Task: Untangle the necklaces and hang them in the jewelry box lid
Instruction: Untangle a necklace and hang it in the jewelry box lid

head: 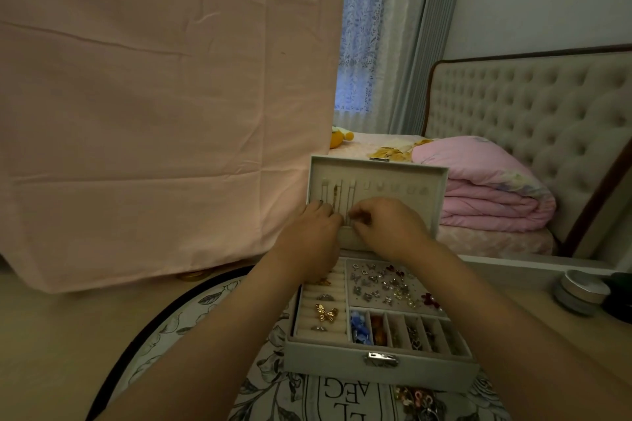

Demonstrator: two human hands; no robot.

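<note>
Far left, pink cloth [154, 106]. Left hand [316, 227] curled at the low ends of the necklaces [337, 198], grip not possible to tell. Necklaces on left hooks of the upright jewelry box lid [403, 178]. Just right, right hand [388, 225] pinching one chain.

You're getting a dim, warm-tinted view; the only bright patch is the window [359, 31], glowing bluish. Right of the window the headboard [533, 120] bows from lens distortion. Below the window, the box [325, 357] contents look soft and grainy.
</note>
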